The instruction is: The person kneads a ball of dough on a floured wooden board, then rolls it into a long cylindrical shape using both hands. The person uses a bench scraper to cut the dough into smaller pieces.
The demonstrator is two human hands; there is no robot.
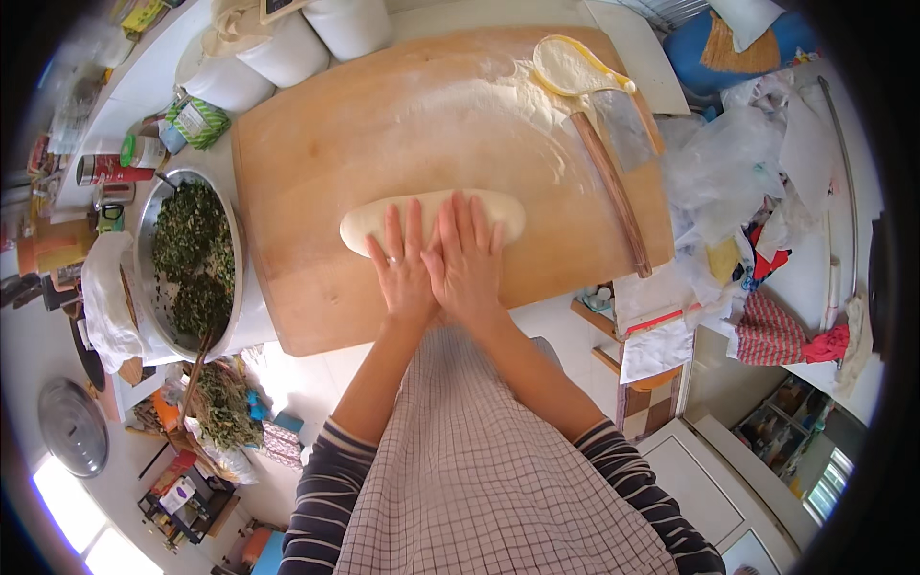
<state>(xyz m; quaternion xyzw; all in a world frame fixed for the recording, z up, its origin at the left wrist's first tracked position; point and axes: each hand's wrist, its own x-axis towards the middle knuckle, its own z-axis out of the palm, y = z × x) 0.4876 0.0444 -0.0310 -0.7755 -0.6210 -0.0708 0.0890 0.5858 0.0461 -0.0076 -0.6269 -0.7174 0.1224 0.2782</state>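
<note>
A thick, smooth log of pale dough (359, 226) lies crosswise on a floured wooden board (302, 165). My left hand (407, 277) presses flat on its left-middle part, fingers spread. Beside it, my right hand (463, 266) rests on the dough right of the middle, its thumb side touching the left hand. Neither hand is closed around anything. To the right lies a wooden rolling pin (611, 194). Loose flour (528, 93) is scattered near the board's far right, where a yellow-rimmed scoop (571, 68) holds more flour.
Left of the board stands a metal bowl (239, 287) of chopped greens (190, 230) with wooden chopsticks (194, 381) over its rim. White containers (287, 54) line the far left edge. Crumpled plastic bags (726, 158) lie at the right. A clear plastic sheet (624, 129) lies by the scoop.
</note>
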